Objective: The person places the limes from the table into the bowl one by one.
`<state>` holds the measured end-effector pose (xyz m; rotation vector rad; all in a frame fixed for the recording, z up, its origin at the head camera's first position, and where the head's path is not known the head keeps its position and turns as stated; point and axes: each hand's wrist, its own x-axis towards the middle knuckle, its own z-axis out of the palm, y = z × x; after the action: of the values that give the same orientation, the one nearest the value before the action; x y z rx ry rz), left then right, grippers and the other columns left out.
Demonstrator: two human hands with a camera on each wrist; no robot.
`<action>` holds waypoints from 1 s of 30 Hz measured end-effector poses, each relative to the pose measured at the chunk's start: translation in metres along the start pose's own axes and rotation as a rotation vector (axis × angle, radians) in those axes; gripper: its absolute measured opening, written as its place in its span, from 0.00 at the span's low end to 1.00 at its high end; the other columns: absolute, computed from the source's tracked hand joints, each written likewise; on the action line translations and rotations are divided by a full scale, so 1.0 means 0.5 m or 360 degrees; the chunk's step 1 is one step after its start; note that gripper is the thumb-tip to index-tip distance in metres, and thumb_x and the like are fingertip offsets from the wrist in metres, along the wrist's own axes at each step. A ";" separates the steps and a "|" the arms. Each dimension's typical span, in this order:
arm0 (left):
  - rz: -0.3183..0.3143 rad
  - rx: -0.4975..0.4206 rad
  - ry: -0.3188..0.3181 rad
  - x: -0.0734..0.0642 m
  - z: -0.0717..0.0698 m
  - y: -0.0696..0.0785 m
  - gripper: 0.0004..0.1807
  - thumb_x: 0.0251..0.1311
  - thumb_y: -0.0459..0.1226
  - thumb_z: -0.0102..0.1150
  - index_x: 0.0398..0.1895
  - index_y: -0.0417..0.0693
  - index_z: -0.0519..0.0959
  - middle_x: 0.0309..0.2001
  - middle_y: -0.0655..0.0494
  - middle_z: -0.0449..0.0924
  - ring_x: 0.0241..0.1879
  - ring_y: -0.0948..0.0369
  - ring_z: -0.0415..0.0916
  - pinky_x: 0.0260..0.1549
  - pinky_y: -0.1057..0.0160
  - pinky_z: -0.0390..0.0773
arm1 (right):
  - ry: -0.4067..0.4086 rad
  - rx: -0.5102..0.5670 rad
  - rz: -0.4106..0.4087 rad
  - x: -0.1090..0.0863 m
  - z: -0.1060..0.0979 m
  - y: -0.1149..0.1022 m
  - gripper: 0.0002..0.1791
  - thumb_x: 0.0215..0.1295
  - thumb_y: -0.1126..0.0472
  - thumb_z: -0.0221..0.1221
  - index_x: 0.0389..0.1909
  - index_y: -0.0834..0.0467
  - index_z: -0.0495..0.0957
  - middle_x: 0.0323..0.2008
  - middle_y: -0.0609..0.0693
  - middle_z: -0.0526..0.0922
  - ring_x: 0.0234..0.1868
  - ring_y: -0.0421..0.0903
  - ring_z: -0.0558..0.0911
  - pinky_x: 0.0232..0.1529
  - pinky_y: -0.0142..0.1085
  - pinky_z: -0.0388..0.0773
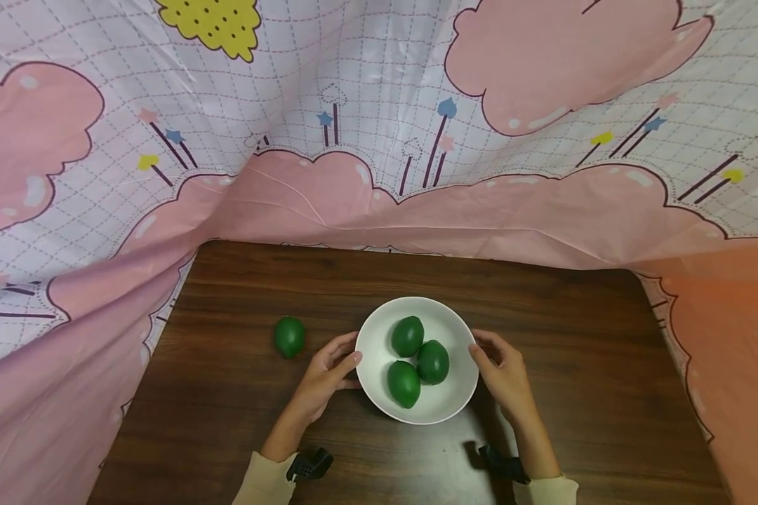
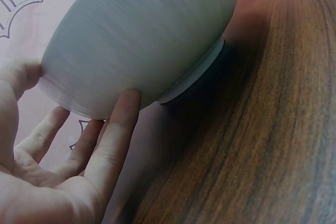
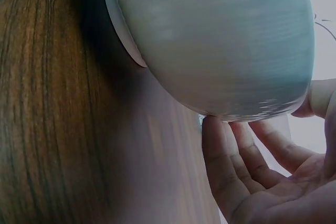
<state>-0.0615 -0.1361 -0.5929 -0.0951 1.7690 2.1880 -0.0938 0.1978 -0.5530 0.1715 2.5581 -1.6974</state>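
Both hands hold a white bowl (image 1: 375,344) from opposite sides. My left hand (image 1: 326,373) has its thumb at the left rim, and its fingertips (image 2: 127,100) press the bowl's outer wall from below. On the other side, my right hand (image 1: 504,369) grips in the same way, thumb by the rim and fingers (image 3: 220,156) against the underside. Inside the bowl lie three green limes: an upper lime (image 1: 407,337), a right lime (image 1: 433,362) and a lower lime (image 1: 404,384). The bowl's foot ring (image 2: 197,74) shows close over the tabletop.
Another lime (image 1: 289,337) lies on the dark wooden table (image 1: 227,400), left of the bowl and near my left hand. A patterned pink and white cloth (image 1: 391,210) hangs behind the table and along its sides.
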 end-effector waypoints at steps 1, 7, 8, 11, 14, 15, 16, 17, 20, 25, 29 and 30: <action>0.0002 0.0000 -0.0001 0.000 0.000 0.000 0.27 0.77 0.39 0.59 0.76 0.48 0.69 0.72 0.37 0.72 0.55 0.59 0.81 0.44 0.51 0.91 | -0.0012 0.0021 0.0013 0.000 0.000 0.000 0.18 0.77 0.63 0.61 0.62 0.64 0.82 0.57 0.64 0.86 0.46 0.32 0.82 0.48 0.21 0.79; 0.0011 -0.0003 -0.0017 0.002 -0.003 -0.001 0.27 0.78 0.39 0.59 0.77 0.48 0.69 0.73 0.37 0.71 0.56 0.59 0.81 0.45 0.50 0.91 | -0.0068 0.0085 0.0090 0.001 -0.002 -0.004 0.19 0.78 0.62 0.60 0.64 0.65 0.80 0.58 0.65 0.85 0.45 0.30 0.81 0.49 0.21 0.78; 0.0011 -0.0005 -0.0019 0.002 -0.003 -0.001 0.27 0.78 0.38 0.59 0.77 0.48 0.69 0.73 0.37 0.71 0.56 0.59 0.81 0.45 0.50 0.91 | -0.0075 0.0086 0.0102 0.001 -0.003 -0.004 0.19 0.78 0.61 0.60 0.64 0.65 0.80 0.59 0.65 0.85 0.46 0.30 0.81 0.49 0.21 0.78; 0.0013 -0.0005 -0.0023 0.002 -0.003 -0.001 0.28 0.78 0.38 0.59 0.77 0.47 0.68 0.73 0.37 0.71 0.56 0.59 0.81 0.45 0.50 0.91 | -0.0093 0.0090 0.0133 0.001 -0.003 -0.005 0.19 0.79 0.61 0.59 0.65 0.64 0.79 0.60 0.65 0.84 0.47 0.30 0.81 0.50 0.21 0.78; 0.0012 0.0001 -0.0025 0.002 -0.003 0.000 0.28 0.78 0.39 0.59 0.77 0.47 0.68 0.73 0.37 0.71 0.56 0.59 0.81 0.45 0.50 0.91 | -0.0099 0.0109 0.0155 0.000 -0.004 -0.004 0.20 0.79 0.61 0.59 0.66 0.64 0.79 0.60 0.64 0.83 0.47 0.31 0.81 0.50 0.22 0.78; 0.0011 0.0004 -0.0023 0.002 -0.003 0.000 0.28 0.78 0.39 0.59 0.77 0.47 0.68 0.73 0.37 0.71 0.56 0.59 0.81 0.45 0.50 0.91 | -0.0100 0.0115 0.0159 0.000 -0.004 -0.004 0.19 0.79 0.61 0.59 0.65 0.64 0.79 0.59 0.64 0.83 0.47 0.31 0.80 0.50 0.22 0.78; 0.0012 0.0005 -0.0022 0.002 -0.003 0.001 0.28 0.78 0.39 0.59 0.77 0.47 0.68 0.73 0.36 0.71 0.56 0.59 0.81 0.44 0.50 0.91 | -0.0102 0.0118 0.0159 0.000 -0.004 -0.003 0.19 0.79 0.61 0.59 0.65 0.64 0.79 0.58 0.64 0.83 0.46 0.32 0.80 0.49 0.23 0.78; 0.0011 0.0008 -0.0018 0.002 -0.003 0.001 0.28 0.78 0.39 0.58 0.77 0.47 0.68 0.73 0.36 0.71 0.56 0.59 0.81 0.44 0.50 0.91 | -0.0104 0.0121 0.0161 0.000 -0.004 -0.003 0.19 0.79 0.61 0.59 0.65 0.64 0.79 0.57 0.64 0.83 0.46 0.33 0.80 0.49 0.23 0.78; 0.0006 0.0011 -0.0010 0.002 -0.002 0.002 0.27 0.78 0.39 0.58 0.77 0.47 0.68 0.72 0.37 0.71 0.55 0.59 0.81 0.44 0.50 0.91 | -0.0112 0.0123 0.0164 -0.001 -0.005 -0.002 0.19 0.78 0.63 0.59 0.65 0.64 0.79 0.55 0.63 0.83 0.46 0.35 0.80 0.48 0.25 0.79; 0.0003 0.0021 0.0004 -0.001 0.000 0.010 0.27 0.78 0.38 0.59 0.76 0.47 0.69 0.72 0.37 0.72 0.56 0.59 0.81 0.44 0.50 0.91 | -0.0149 0.0141 0.0149 -0.003 -0.008 -0.003 0.20 0.77 0.65 0.59 0.66 0.64 0.78 0.58 0.64 0.82 0.48 0.35 0.81 0.48 0.25 0.80; 0.0032 0.0064 0.0005 -0.004 -0.001 0.020 0.27 0.77 0.38 0.60 0.76 0.47 0.70 0.71 0.36 0.73 0.57 0.57 0.81 0.44 0.50 0.91 | -0.0193 0.0191 0.0111 -0.006 -0.010 -0.002 0.22 0.74 0.70 0.60 0.67 0.66 0.77 0.61 0.67 0.81 0.49 0.36 0.83 0.48 0.25 0.81; 0.0042 0.0076 0.0002 -0.005 -0.001 0.022 0.27 0.77 0.39 0.59 0.76 0.47 0.70 0.71 0.35 0.73 0.58 0.56 0.81 0.44 0.50 0.91 | -0.0203 0.0202 0.0104 -0.007 -0.011 -0.002 0.23 0.73 0.70 0.60 0.67 0.66 0.76 0.61 0.67 0.81 0.49 0.36 0.83 0.47 0.25 0.82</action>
<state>-0.0623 -0.1392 -0.5820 -0.0624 1.8317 2.1627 -0.0902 0.2023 -0.5497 0.1463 2.3305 -1.7860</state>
